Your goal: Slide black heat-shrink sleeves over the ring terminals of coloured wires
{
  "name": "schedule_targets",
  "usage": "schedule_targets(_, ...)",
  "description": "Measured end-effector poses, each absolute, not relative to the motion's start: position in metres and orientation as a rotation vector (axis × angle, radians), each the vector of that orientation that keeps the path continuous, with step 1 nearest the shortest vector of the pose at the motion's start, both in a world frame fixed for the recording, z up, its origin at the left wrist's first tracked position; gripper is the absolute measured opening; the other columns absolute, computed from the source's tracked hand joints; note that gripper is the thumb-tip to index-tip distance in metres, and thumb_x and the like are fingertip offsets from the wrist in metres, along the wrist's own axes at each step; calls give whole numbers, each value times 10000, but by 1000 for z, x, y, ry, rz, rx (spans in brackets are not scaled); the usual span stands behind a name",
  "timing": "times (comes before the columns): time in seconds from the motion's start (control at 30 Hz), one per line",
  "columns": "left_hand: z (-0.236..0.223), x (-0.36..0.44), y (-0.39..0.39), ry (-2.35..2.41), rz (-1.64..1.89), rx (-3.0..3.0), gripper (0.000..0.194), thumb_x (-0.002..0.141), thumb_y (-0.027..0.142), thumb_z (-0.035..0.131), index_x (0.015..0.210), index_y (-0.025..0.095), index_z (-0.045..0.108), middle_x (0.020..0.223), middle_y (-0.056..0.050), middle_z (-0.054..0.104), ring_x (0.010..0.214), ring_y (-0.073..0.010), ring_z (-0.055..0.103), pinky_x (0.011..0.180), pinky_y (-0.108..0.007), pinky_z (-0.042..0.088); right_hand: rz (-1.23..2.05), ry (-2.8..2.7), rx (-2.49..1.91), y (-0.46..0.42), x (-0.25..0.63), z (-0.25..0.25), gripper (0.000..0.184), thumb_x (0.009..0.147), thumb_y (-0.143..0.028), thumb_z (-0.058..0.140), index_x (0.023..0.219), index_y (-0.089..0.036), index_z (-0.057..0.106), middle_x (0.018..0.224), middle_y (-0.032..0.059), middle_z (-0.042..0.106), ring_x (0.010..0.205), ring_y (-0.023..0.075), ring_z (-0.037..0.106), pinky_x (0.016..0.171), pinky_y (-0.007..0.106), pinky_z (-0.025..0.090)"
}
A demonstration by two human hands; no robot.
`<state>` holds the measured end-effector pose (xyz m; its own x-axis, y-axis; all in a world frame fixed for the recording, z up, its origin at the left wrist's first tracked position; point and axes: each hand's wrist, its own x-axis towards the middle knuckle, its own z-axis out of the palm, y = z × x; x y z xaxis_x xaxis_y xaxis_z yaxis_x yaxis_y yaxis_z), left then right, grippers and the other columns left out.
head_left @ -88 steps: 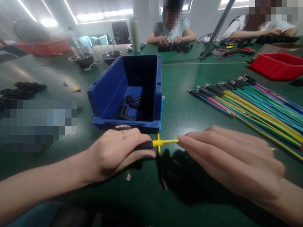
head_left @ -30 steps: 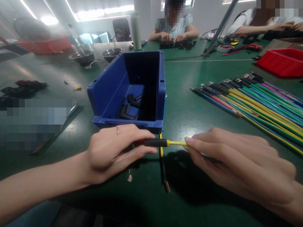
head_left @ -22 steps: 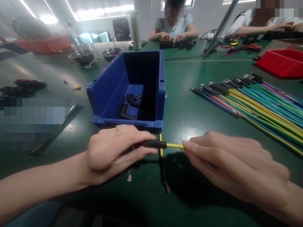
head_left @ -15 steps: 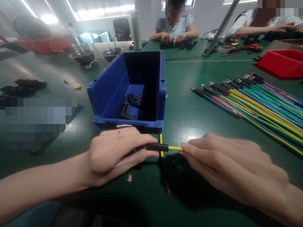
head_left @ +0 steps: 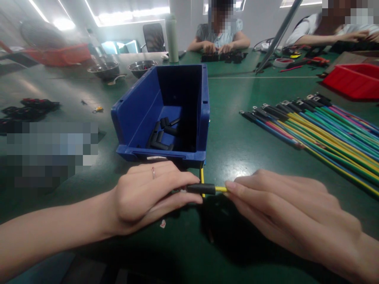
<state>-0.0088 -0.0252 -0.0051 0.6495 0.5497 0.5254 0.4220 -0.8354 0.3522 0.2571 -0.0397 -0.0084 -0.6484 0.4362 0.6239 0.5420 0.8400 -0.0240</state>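
Between thumb and fingers, my left hand (head_left: pixel 154 193) pinches a short black sleeve (head_left: pixel 203 189) that sits around the end of a yellow cable (head_left: pixel 220 189). My right hand (head_left: pixel 284 209) is closed on that cable just right of the sleeve. A little metal shows at the sleeve's left end, mostly hidden by my left fingers. Directly beyond my hands stands a blue bin (head_left: pixel 126 126) holding several loose black sleeves (head_left: pixel 161 144). Another piece of yellow cable (head_left: pixel 202 174) runs down from the bin's front right corner, behind the held sleeve.
Several coloured cables with black-sleeved ends (head_left: pixel 319 130) lie in a row at right. A red bin (head_left: pixel 352 85) stands behind them. Metal bowls (head_left: pixel 143 68) and a pale green bottle (head_left: pixel 171 39) are at the back. Two people sit across the green table (head_left: pixel 237 90).
The black sleeve has shifted slightly right, toward my right hand, so less yellow cable shows between them. My left hand has moved right with it.
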Motion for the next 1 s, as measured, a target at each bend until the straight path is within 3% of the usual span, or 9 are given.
schedule_targets(0.2,-2,-7,-24,861,925,2716,273,1034,431,564,1127,192,656,841,29,731,755,-66,702,768,-145,513,-280,-2376,-741,-37,257,-8,112,982,-137,540,1056,-147,623,849,-9,687,694,52,535,634,206,375)
schedule_targets(0.37,-5,-9,-25,876,994,2670,250,1036,413,575,1122,187,639,820,28,721,737,-68,701,759,-136,524,-329,-2376,-776,-35,255,-10,100,988,-145,529,1037,-160,614,772,-25,647,646,58,508,608,215,357)
schedule_targets(0.5,-12,-13,-25,814,1057,2627,154,1033,249,521,1105,164,627,905,-18,729,805,-104,706,775,-172,545,-328,-2377,-804,-34,255,-13,85,978,-151,548,1032,-171,611,768,-34,642,656,65,541,612,227,355)
schedule_targets(0.63,-11,-12,-24,828,1003,2544,136,988,132,500,1023,165,627,843,15,692,739,-67,662,714,-151,505,-347,-2378,-815,-33,257,-13,84,987,-170,539,1011,-182,619,747,-39,629,632,71,517,610,228,350)
schedule_targets(0.77,-7,-9,-21,852,883,2386,176,1007,170,466,993,176,642,710,52,628,608,-56,594,609,-160,458,-305,-2371,-822,-33,257,-12,83,979,-162,549,1012,-183,623,750,-37,621,638,70,510,614,228,343)
schedule_targets(1.0,-1,-9,-20,770,587,2082,281,1049,258,374,971,172,630,744,36,675,595,-60,614,583,-155,472,-287,-2394,-798,-33,257,-15,75,973,-153,543,991,-184,609,714,-37,596,615,80,487,600,234,320)
